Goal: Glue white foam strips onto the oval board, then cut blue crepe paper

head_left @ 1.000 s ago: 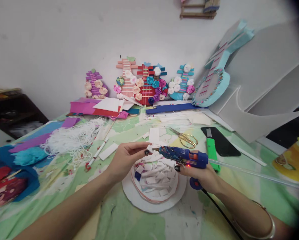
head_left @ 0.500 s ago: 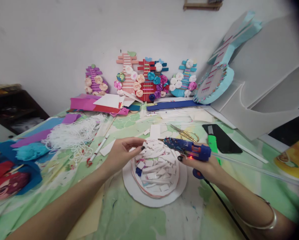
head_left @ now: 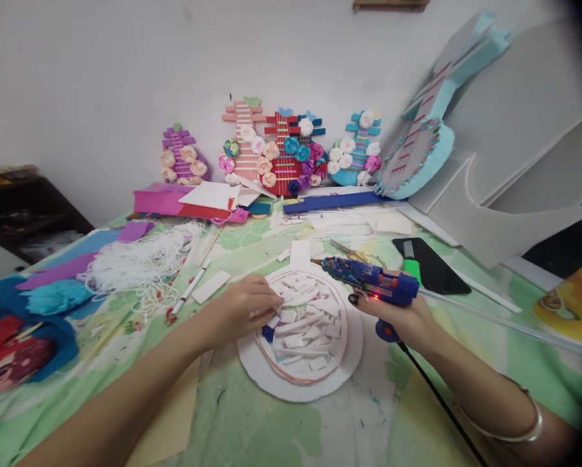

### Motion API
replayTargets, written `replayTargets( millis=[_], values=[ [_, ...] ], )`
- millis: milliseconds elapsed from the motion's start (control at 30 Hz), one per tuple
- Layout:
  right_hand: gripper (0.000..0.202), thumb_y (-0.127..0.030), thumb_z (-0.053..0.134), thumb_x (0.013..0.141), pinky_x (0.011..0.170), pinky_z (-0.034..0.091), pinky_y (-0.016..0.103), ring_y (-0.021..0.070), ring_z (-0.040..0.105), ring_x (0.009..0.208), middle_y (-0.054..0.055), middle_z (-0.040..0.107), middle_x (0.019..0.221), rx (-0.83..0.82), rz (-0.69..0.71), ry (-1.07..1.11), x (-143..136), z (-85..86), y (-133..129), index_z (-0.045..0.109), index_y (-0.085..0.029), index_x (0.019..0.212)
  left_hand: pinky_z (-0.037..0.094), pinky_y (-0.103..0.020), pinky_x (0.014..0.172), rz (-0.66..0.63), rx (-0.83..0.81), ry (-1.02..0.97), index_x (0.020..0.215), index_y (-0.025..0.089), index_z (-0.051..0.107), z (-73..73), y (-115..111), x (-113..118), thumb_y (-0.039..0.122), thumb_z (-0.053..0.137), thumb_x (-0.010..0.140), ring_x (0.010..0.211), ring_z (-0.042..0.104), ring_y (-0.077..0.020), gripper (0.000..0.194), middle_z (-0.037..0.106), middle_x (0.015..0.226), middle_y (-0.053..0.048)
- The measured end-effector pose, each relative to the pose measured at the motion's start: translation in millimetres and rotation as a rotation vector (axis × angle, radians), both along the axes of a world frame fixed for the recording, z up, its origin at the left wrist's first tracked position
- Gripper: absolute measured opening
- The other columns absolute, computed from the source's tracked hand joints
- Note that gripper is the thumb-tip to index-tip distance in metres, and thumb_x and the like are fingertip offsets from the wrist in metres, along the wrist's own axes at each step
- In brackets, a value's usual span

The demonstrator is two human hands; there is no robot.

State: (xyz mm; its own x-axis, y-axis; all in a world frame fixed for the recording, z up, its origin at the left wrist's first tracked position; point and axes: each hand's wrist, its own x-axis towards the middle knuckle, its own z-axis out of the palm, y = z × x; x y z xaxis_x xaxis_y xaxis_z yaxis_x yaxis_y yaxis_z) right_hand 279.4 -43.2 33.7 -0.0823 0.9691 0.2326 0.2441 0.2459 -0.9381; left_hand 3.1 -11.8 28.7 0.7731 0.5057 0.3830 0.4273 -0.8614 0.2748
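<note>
On my remote feed, a glue gun (head_left: 368, 279) partly hides gold scissors (head_left: 350, 251); the right edge crops a yellow container (head_left: 575, 301).

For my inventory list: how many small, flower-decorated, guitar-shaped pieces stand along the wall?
5: purple piece at left, peach piece next, red piece in the middle, dark blue piece partly behind it, and turquoise piece at right. Another could be hidden behind these.

Gap btwn LH (head_left: 242, 306) & glue gun (head_left: 369, 279)
</note>
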Motion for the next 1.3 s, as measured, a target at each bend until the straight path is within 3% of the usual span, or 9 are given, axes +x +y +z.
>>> replayTargets(
  millis=[233,433,667,800,1133,1300],
  values=[
    [0.020,-0.035,0.069,0.063,0.055,0.039,0.028,0.0151,0.047,0.057,0.000,0.052,0.056,0.026,0.006,-0.012,-1,-0.6,0,0.059,-0.018,0.062,0.046,-0.031,0.077,-0.096,0.004,0.051,0.102,0.019,0.068,2.1,2,-2,0.014,0.046,0.089,0.087,0.057,-0.0181,0.026,0.069,0.093,-0.011],
    [0.019,-0.036,0.067,0.064,0.054,0.037,0.029,0.0144,0.045,0.054,-0.001,0.050,0.054,0.011,0.005,-0.030,-3,1.8,-1,0.060,-0.018,0.064,0.043,-0.030,0.077,-0.026,0.121,0.201,0.103,0.023,0.066,1.1,-2,-1,0.006,0.039,0.087,0.092,0.052,-0.0176,0.035,0.062,0.098,-0.009],
    [0.021,-0.035,0.067,0.066,0.052,0.035,0.027,0.0124,0.042,0.053,-0.002,0.046,0.053,0.026,0.024,-0.034,-1,-2.5,-1,0.056,-0.018,0.060,0.044,-0.028,0.079,-0.002,-0.012,0.230,0.103,0.018,0.065,6.9,-11,2,0.011,0.046,0.084,0.088,0.052,-0.0172,0.028,0.058,0.093,-0.009],
    [0.019,-0.034,0.066,0.065,0.053,0.036,0.028,0.0132,0.044,0.054,-0.002,0.048,0.055,0.022,0.025,-0.034,-2,-1.9,0,0.057,-0.018,0.063,0.044,-0.032,0.079,0.018,0.006,0.288,0.101,0.016,0.065,11.6,-18,7,0.013,0.043,0.085,0.088,0.051,-0.0195,0.027,0.056,0.093,-0.011],
    [0.019,-0.032,0.064,0.066,0.052,0.035,0.028,0.0122,0.042,0.053,-0.002,0.045,0.054,0.037,0.044,-0.032,0,3.3,-1,0.052,-0.018,0.060,0.045,-0.029,0.077,-0.031,-0.058,0.041,0.098,0.018,0.066,-1.3,-5,-4,0.017,0.049,0.087,0.082,0.056,-0.0163,0.021,0.064,0.085,-0.009],
    [0.020,-0.032,0.065,0.066,0.051,0.033,0.026,0.0111,0.040,0.053,-0.003,0.044,0.054,0.037,0.051,-0.035,1,0.7,-1,0.052,-0.018,0.061,0.042,-0.032,0.083,-0.079,-0.003,0.090,0.094,0.020,0.068,-3.1,1,-8,0.014,0.052,0.086,0.090,0.056,-0.0181,0.019,0.068,0.088,-0.007]
  ],
)
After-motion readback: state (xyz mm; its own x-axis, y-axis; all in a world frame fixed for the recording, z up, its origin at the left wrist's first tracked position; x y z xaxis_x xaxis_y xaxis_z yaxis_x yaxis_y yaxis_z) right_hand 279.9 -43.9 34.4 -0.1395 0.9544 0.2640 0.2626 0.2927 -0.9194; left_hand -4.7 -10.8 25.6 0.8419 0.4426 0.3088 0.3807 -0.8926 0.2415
